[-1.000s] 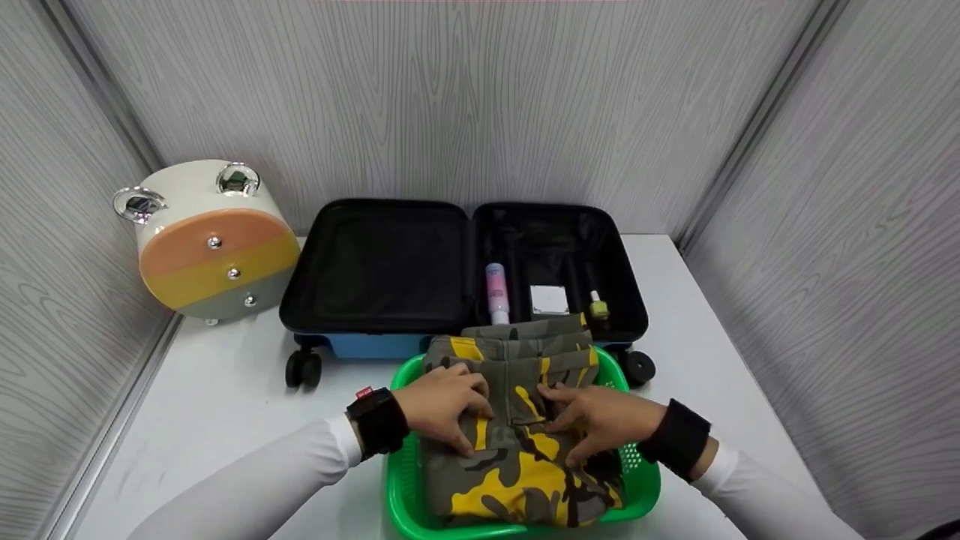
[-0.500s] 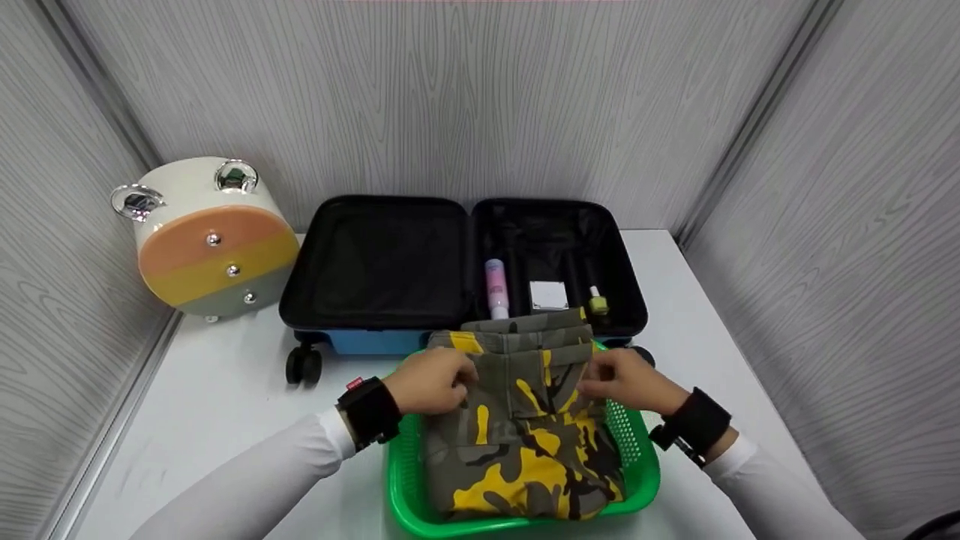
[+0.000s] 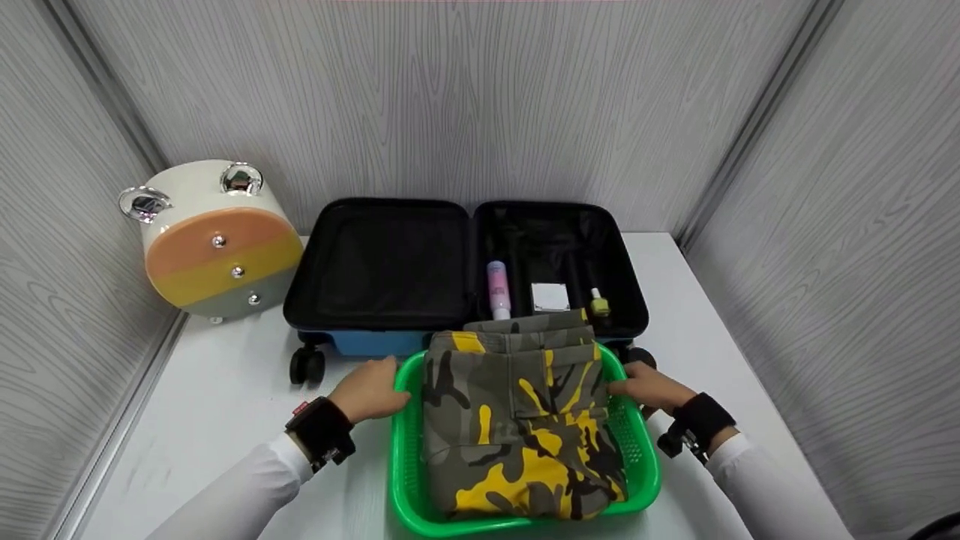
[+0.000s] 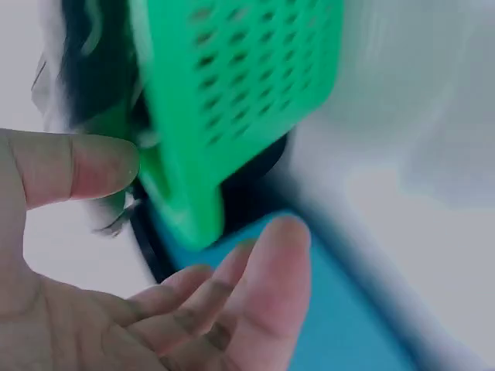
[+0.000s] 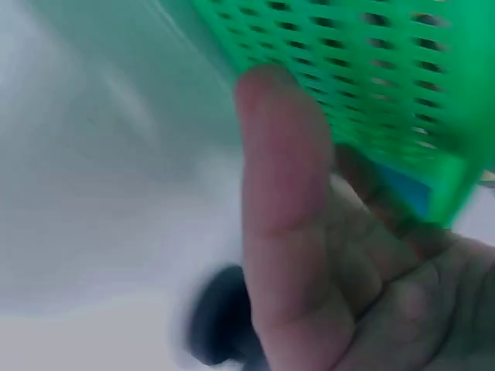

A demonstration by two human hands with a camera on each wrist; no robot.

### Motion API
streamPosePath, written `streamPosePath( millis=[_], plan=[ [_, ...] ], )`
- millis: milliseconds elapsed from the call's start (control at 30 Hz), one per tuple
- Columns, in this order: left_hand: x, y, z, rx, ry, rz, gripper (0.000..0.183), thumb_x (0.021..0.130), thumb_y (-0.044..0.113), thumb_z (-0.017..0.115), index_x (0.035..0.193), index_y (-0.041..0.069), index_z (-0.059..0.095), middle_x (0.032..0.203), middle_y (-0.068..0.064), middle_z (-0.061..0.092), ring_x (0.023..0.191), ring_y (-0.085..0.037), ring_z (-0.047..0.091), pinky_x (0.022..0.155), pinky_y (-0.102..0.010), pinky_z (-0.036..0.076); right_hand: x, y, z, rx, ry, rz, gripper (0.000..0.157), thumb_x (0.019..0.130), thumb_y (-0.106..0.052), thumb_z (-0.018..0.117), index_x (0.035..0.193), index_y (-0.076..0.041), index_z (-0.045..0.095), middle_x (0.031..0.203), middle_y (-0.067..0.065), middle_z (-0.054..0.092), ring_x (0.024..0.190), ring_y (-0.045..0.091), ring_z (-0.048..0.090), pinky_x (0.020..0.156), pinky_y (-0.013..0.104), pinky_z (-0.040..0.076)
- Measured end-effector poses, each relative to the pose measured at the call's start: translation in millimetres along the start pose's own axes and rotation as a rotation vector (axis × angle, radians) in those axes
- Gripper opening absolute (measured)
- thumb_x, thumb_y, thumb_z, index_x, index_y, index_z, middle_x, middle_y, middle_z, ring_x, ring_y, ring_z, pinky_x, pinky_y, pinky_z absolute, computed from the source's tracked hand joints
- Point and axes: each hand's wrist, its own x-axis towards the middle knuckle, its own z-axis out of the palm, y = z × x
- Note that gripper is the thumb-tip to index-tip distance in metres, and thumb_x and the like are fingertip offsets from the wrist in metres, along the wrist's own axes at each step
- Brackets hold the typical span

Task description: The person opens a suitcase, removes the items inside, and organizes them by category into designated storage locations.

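Folded camouflage trousers (image 3: 517, 450) in grey, black and yellow fill a green plastic basket (image 3: 401, 465) with perforated walls. My left hand (image 3: 371, 391) is at the basket's left rim. The left wrist view shows its thumb (image 4: 93, 166) on the rim and its fingers (image 4: 271, 286) spread below, apart from the wall. At the opposite rim is my right hand (image 3: 654, 388), thumb reaching over the edge. Its fingers (image 5: 282, 170) extend along the outer wall in the right wrist view, and its thumb is hidden there.
Behind the basket lies an open suitcase (image 3: 390, 262), holding a pink bottle (image 3: 498, 289), a white square item (image 3: 550, 297) and a small green bottle (image 3: 599, 304). A round striped drawer box (image 3: 225, 255) stands at the left. Grey panels (image 3: 480, 97) enclose the table.
Both hands have left the trousers and moved outward to the basket's two side rims. Trousers and basket stay in nearly the same place.
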Motion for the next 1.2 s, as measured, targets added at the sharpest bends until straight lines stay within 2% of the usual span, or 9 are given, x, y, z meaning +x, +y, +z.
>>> streamPosePath(
  millis=[133, 267, 367, 467, 633, 833, 967, 1133, 1200],
  plan=[
    [7.2, -10.7, 18.6, -0.222, -0.042, -0.091, 0.033, 0.093, 0.008, 0.067, 0.124, -0.001, 0.063, 0.097, -0.015, 0.069, 0.070, -0.022, 0.069, 0.056, -0.040, 0.063, 6, 5, 4.3, 0.132, -0.045, 0.044, 0.027, 0.100, -0.016, 0.061, 0.119, 0.003, 0.066, 0.104, 0.014, 0.076, 0.087, 0.022, 0.078, 0.073, 0.038, 0.067],
    [16.2, -23.9, 37.5, -0.380, -0.011, -0.150, 0.051, 0.082, 0.001, 0.064, 0.133, -0.003, 0.058, 0.109, -0.020, 0.069, 0.076, -0.027, 0.073, 0.054, -0.045, 0.064, 12, 6, 5.1, 0.225, -0.106, 0.078, 0.029, 0.098, -0.013, 0.059, 0.122, 0.004, 0.062, 0.107, 0.013, 0.073, 0.092, 0.023, 0.077, 0.081, 0.042, 0.068],
    [16.9, -25.0, 43.4, -0.463, 0.010, -0.174, 0.062, 0.078, -0.003, 0.061, 0.139, -0.006, 0.052, 0.116, -0.023, 0.065, 0.084, -0.030, 0.070, 0.056, -0.045, 0.062, 16, 6, 5.5, 0.273, -0.136, 0.098, 0.029, 0.095, -0.010, 0.058, 0.121, 0.003, 0.061, 0.107, 0.012, 0.071, 0.093, 0.022, 0.076, 0.082, 0.040, 0.067],
    [13.0, -17.5, 40.5, -0.532, 0.003, -0.155, 0.054, 0.078, -0.006, 0.056, 0.132, -0.007, 0.053, 0.111, -0.020, 0.061, 0.084, -0.029, 0.064, 0.059, -0.040, 0.058, 17, 5, 5.5, 0.298, -0.139, 0.098, 0.027, 0.091, -0.006, 0.058, 0.117, 0.002, 0.062, 0.104, 0.010, 0.070, 0.093, 0.021, 0.076, 0.082, 0.039, 0.067],
    [14.3, -14.4, 41.7, -0.568, 0.024, -0.097, 0.034, 0.077, -0.011, 0.050, 0.109, 0.000, 0.056, 0.093, -0.009, 0.053, 0.077, -0.023, 0.052, 0.063, -0.034, 0.048, 17, 5, 3.6, 0.303, -0.131, 0.093, 0.020, 0.088, -0.003, 0.058, 0.108, -0.002, 0.061, 0.097, 0.007, 0.066, 0.089, 0.020, 0.073, 0.079, 0.038, 0.066],
    [12.6, -14.7, 41.0, -0.575, 0.036, -0.098, 0.039, 0.078, -0.012, 0.049, 0.115, -0.001, 0.055, 0.098, -0.009, 0.051, 0.084, -0.025, 0.051, 0.070, -0.036, 0.048, 14, 5, 5.4, 0.332, -0.141, 0.081, 0.014, 0.088, 0.001, 0.056, 0.101, -0.005, 0.056, 0.090, 0.004, 0.058, 0.085, 0.018, 0.068, 0.076, 0.035, 0.064],
    [12.3, -17.8, 33.4, -0.563, 0.009, -0.073, 0.039, 0.078, -0.014, 0.047, 0.112, 0.000, 0.059, 0.096, -0.010, 0.055, 0.082, -0.024, 0.054, 0.070, -0.035, 0.049, 10, 4, 13.4, 0.385, -0.161, 0.049, 0.023, 0.087, 0.003, 0.056, 0.110, -0.001, 0.058, 0.099, 0.007, 0.062, 0.093, 0.020, 0.070, 0.081, 0.037, 0.064],
    [11.9, -23.7, 14.9, -0.511, -0.028, -0.078, 0.057, 0.078, -0.013, 0.048, 0.134, -0.006, 0.053, 0.116, -0.017, 0.058, 0.097, -0.028, 0.054, 0.079, -0.039, 0.047, 5, -2, 24.7, 0.444, -0.156, 0.037, 0.044, 0.084, 0.002, 0.057, 0.128, 0.003, 0.053, 0.111, 0.009, 0.062, 0.102, 0.021, 0.068, 0.088, 0.039, 0.063],
    [13.0, -24.5, 4.0, -0.491, -0.044, -0.072, 0.052, 0.078, -0.013, 0.048, 0.130, -0.006, 0.051, 0.112, -0.017, 0.054, 0.095, -0.028, 0.051, 0.079, -0.041, 0.043, 4, -6, 26.6, 0.465, -0.153, 0.032, 0.049, 0.083, 0.003, 0.057, 0.132, 0.003, 0.051, 0.114, 0.009, 0.062, 0.104, 0.021, 0.067, 0.090, 0.040, 0.063]
  ],
)
